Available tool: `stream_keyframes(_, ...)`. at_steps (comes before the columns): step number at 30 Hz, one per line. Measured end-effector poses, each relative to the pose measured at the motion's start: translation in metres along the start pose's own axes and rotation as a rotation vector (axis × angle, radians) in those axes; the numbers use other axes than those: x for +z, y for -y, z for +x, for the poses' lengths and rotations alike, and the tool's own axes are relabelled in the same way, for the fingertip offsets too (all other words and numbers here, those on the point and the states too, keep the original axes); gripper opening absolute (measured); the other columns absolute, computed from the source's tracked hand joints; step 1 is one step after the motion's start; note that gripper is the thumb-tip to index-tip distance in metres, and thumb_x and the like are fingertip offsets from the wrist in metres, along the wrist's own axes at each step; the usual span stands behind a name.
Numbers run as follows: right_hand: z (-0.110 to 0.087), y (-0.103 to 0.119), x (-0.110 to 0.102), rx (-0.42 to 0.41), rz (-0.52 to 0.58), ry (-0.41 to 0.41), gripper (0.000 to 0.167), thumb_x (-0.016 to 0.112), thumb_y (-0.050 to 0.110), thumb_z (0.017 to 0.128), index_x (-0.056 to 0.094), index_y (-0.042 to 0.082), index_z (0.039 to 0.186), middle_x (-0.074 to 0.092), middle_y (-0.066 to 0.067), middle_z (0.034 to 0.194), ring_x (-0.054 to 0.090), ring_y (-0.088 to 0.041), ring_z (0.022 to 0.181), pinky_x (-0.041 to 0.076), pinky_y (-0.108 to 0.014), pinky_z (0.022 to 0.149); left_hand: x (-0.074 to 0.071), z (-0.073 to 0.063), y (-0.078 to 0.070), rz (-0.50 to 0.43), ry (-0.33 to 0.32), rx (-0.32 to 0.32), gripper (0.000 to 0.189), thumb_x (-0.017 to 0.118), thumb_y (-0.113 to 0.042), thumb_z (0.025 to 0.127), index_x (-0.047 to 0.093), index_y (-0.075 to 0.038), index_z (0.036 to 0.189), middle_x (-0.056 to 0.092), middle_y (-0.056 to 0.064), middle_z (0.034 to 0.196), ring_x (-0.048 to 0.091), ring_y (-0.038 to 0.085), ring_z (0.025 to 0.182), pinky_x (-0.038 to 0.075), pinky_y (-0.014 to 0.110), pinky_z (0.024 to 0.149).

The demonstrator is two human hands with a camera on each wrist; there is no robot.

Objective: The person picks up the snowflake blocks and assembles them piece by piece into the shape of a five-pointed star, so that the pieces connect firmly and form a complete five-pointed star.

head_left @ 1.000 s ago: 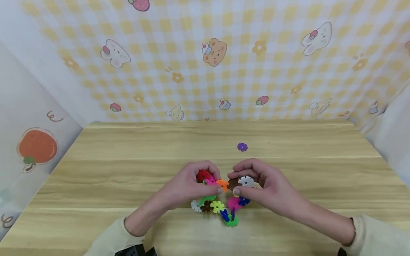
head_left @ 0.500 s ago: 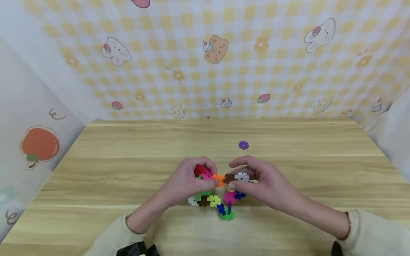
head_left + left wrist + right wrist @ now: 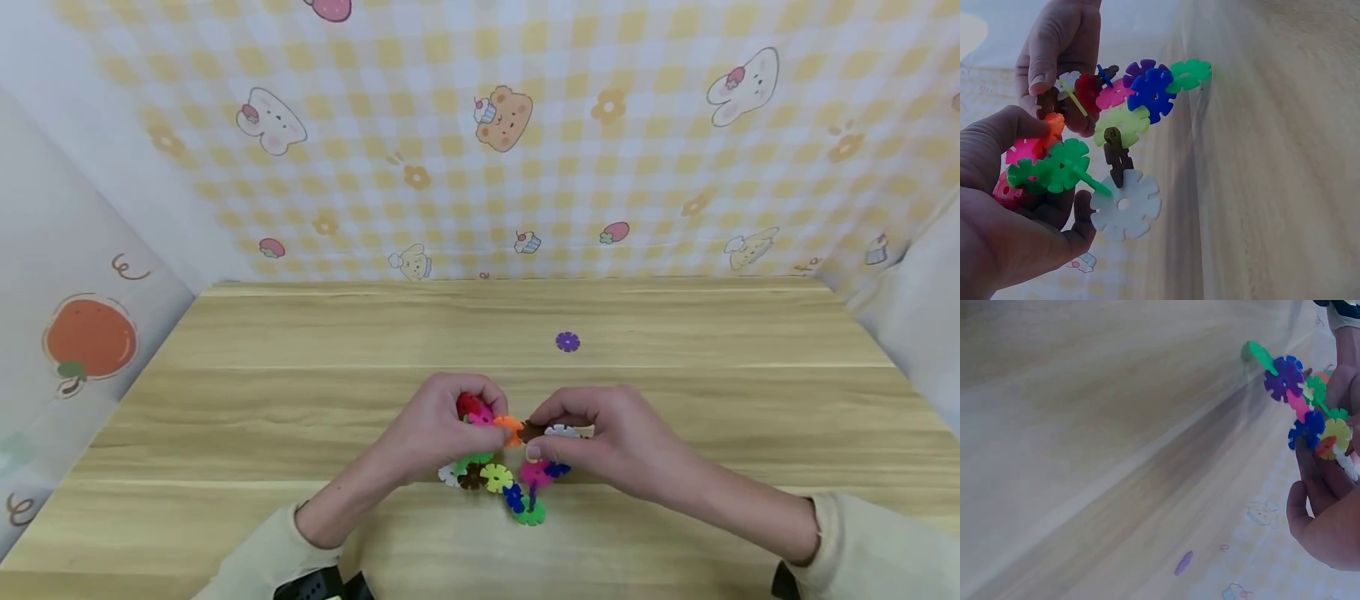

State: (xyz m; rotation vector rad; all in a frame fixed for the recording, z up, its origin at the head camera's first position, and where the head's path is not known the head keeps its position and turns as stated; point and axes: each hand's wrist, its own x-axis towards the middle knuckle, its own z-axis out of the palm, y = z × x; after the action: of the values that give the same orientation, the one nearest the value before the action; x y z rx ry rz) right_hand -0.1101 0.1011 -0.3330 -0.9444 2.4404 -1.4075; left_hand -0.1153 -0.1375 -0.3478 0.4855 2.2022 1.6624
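A chain of interlocking plastic snowflake discs hangs between both hands, bent into a loop. My left hand (image 3: pixel 438 429) pinches the orange disc (image 3: pixel 512 428) between thumb and index finger, with red and pink discs inside its curl. Right beside it, the brown disc (image 3: pixel 530 432) is pinched by my right hand (image 3: pixel 626 433). A white disc (image 3: pixel 562 431) lies partly behind the right thumb. The lower part of the loop holds a yellow disc (image 3: pixel 497 477) and a green disc (image 3: pixel 530 511). In the left wrist view a large white disc (image 3: pixel 1141 215) hangs from a green one.
One loose purple disc (image 3: pixel 567 342) lies flat on the wooden table (image 3: pixel 300 375), beyond the hands. A wall with a yellow checked print (image 3: pixel 450 208) rises at the table's far edge. Pale side panels stand left and right.
My right index finger, raised above the brown disc earlier, has come down so that finger and thumb pinch it. The chain and both hands have shifted slightly left in view.
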Motion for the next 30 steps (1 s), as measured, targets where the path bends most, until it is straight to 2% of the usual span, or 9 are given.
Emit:
stream_keyframes(4,0.005,0.004,-0.002,-0.039,-0.033,0.022,0.008,0.078,0.025,0.093,0.08,0.018,0.096,0.077,0.013,0.089,0.067,-0.004,0.076,0.055,-0.025,0.065,-0.001,-0.002,-0.004,0.038,0.011,0.003,0.01,0.069,0.0,0.079,0.066,-0.01,0.081,0.058,0.001,0.067,0.046,0.011,0.055,0.04,0.022,0.05)
stream_keyframes(7,0.008,0.005,-0.003,-0.019,-0.029,0.044,0.007,0.078,0.027,0.092,0.08,0.021,0.095,0.077,0.015,0.087,0.066,-0.005,0.074,0.053,-0.024,0.061,-0.001,-0.003,-0.004,0.027,0.005,-0.011,0.01,0.069,0.0,0.079,0.066,-0.009,0.081,0.056,0.0,0.064,0.044,0.01,0.053,0.038,0.022,0.048)
stream_keyframes(12,0.006,0.001,-0.002,0.031,-0.006,0.011,0.01,0.079,0.029,0.091,0.079,0.022,0.098,0.077,0.014,0.093,0.069,-0.007,0.088,0.056,-0.027,0.074,0.002,-0.005,-0.003,-0.051,-0.012,-0.054,0.006,0.069,-0.002,0.082,0.067,-0.004,0.087,0.055,-0.001,0.061,0.042,0.01,0.051,0.037,0.022,0.047)
stream_keyframes(15,0.004,-0.002,0.0,0.059,0.028,-0.008,0.018,0.079,0.03,0.091,0.077,0.019,0.106,0.077,0.009,0.099,0.07,-0.008,0.091,0.058,-0.029,0.075,0.001,-0.006,-0.003,-0.059,-0.013,-0.066,0.006,0.071,-0.003,0.083,0.067,-0.004,0.088,0.056,0.0,0.062,0.042,0.011,0.051,0.038,0.022,0.047)
stream_keyframes(18,0.001,-0.003,0.001,0.09,0.087,-0.008,0.025,0.079,0.028,0.091,0.074,0.014,0.112,0.076,0.004,0.104,0.071,-0.01,0.084,0.059,-0.029,0.068,0.0,-0.007,-0.003,-0.046,-0.004,-0.069,0.009,0.074,-0.006,0.084,0.066,-0.005,0.088,0.057,0.0,0.065,0.044,0.011,0.052,0.039,0.022,0.048)
stream_keyframes(23,-0.008,-0.007,0.003,0.125,0.136,-0.02,0.025,0.078,0.024,0.092,0.073,0.012,0.114,0.076,0.003,0.101,0.061,-0.007,0.063,0.052,-0.025,0.054,-0.004,-0.009,-0.007,0.017,0.07,-0.072,0.018,0.083,-0.017,0.084,0.069,-0.011,0.093,0.064,0.002,0.077,0.051,0.013,0.062,0.047,0.025,0.055)
stream_keyframes(26,-0.009,-0.008,0.004,0.164,0.143,-0.032,0.027,0.078,0.027,0.092,0.072,0.013,0.115,0.071,0.004,0.079,0.054,-0.007,0.058,0.047,-0.024,0.05,-0.007,-0.012,-0.011,0.104,0.1,-0.049,0.025,0.087,-0.025,0.082,0.071,-0.018,0.1,0.069,0.001,0.091,0.058,0.016,0.072,0.052,0.029,0.063)
stream_keyframes(28,-0.009,-0.008,0.005,0.194,0.159,-0.034,0.03,0.079,0.029,0.091,0.072,0.014,0.116,0.059,0.005,0.064,0.049,-0.008,0.054,0.042,-0.024,0.048,-0.008,-0.012,-0.013,0.17,0.11,-0.006,0.032,0.088,-0.026,0.08,0.072,-0.021,0.107,0.07,-0.002,0.098,0.061,0.017,0.08,0.055,0.032,0.068)
stream_keyframes(30,-0.007,-0.008,0.008,0.229,0.181,-0.03,0.032,0.079,0.032,0.091,0.071,0.015,0.118,0.045,0.005,0.056,0.041,-0.008,0.05,0.037,-0.024,0.046,-0.005,-0.013,-0.015,0.252,0.114,0.052,0.041,0.089,-0.028,0.079,0.072,-0.023,0.116,0.07,-0.008,0.105,0.064,0.016,0.089,0.056,0.032,0.074)
